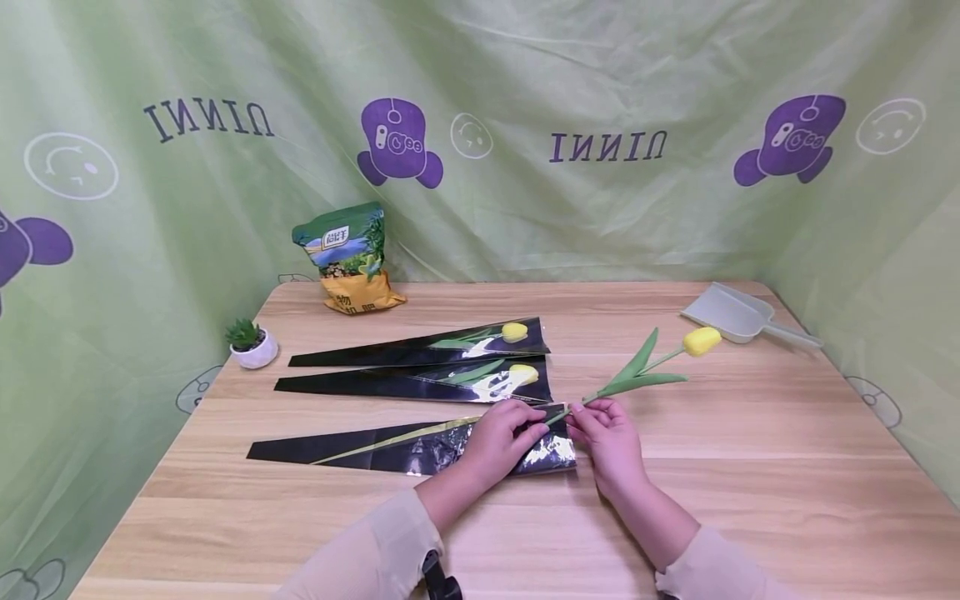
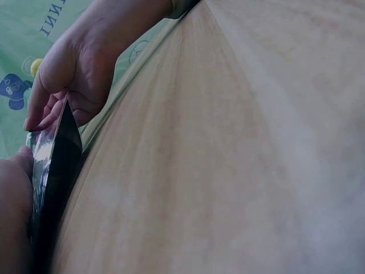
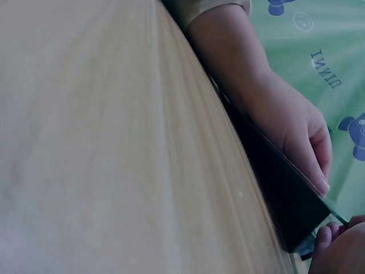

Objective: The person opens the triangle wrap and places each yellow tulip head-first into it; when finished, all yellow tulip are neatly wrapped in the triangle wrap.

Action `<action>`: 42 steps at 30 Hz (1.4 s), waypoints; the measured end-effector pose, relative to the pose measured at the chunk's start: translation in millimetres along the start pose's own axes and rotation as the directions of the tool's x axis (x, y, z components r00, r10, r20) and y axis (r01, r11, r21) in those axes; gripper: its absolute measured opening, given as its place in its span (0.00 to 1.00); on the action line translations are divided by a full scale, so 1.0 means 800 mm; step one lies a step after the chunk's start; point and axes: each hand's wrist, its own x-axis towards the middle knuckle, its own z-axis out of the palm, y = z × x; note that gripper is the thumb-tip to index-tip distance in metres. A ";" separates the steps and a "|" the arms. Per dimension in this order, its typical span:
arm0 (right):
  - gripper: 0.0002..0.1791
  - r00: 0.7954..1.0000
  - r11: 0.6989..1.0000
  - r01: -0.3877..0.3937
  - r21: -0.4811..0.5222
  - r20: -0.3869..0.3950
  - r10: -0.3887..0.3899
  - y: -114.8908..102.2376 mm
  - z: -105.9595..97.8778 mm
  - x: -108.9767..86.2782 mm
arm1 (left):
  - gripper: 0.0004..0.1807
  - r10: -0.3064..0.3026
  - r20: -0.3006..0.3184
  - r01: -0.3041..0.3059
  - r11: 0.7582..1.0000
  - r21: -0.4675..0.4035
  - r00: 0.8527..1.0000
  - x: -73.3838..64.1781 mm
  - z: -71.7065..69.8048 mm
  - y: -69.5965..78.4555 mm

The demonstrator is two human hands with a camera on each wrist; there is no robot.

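Note:
An artificial yellow tulip (image 1: 702, 341) with green leaves slants up to the right, its lower stem at the mouth of a black flower sleeve (image 1: 382, 447) with a clear, shiny front. My right hand (image 1: 611, 446) pinches the stem just below the leaves. At the sleeve's mouth, my left hand (image 1: 495, 442) pinches the rim with thumb and fingers, right beside the stem. The right wrist view shows the sleeve's dark back (image 3: 291, 200) tilted under the left hand (image 3: 291, 125). The stem's lower end is hidden by the left hand.
Two more black sleeves, an upper one (image 1: 375, 354) and a lower one (image 1: 360, 384), each hold a yellow tulip. Behind stands a green and yellow bag (image 1: 352, 258). A potted succulent (image 1: 255, 348) is at the left edge, a grey dustpan (image 1: 731, 312) at the back right.

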 end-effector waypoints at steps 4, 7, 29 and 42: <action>0.08 1.000 1.000 -0.008 -0.011 -0.007 0.008 0.003 0.006 -0.002 | 0.13 0.003 -0.006 -0.003 1.000 0.000 1.000 0.001 -0.001 0.001; 0.09 1.000 0.999 -0.011 -0.033 -0.015 0.010 0.003 0.009 -0.004 | 0.13 0.000 -0.007 0.000 1.000 0.004 1.000 0.001 -0.001 0.001; 0.07 1.000 0.996 -0.024 -0.085 0.008 0.025 0.005 0.010 -0.008 | 0.12 0.021 -0.019 -0.020 1.000 0.016 1.000 0.000 0.000 -0.001; 0.13 1.000 0.990 -0.008 -0.137 0.006 0.009 -0.002 0.008 -0.013 | 0.11 0.013 -0.014 -0.013 1.000 0.020 1.000 -0.001 0.000 -0.002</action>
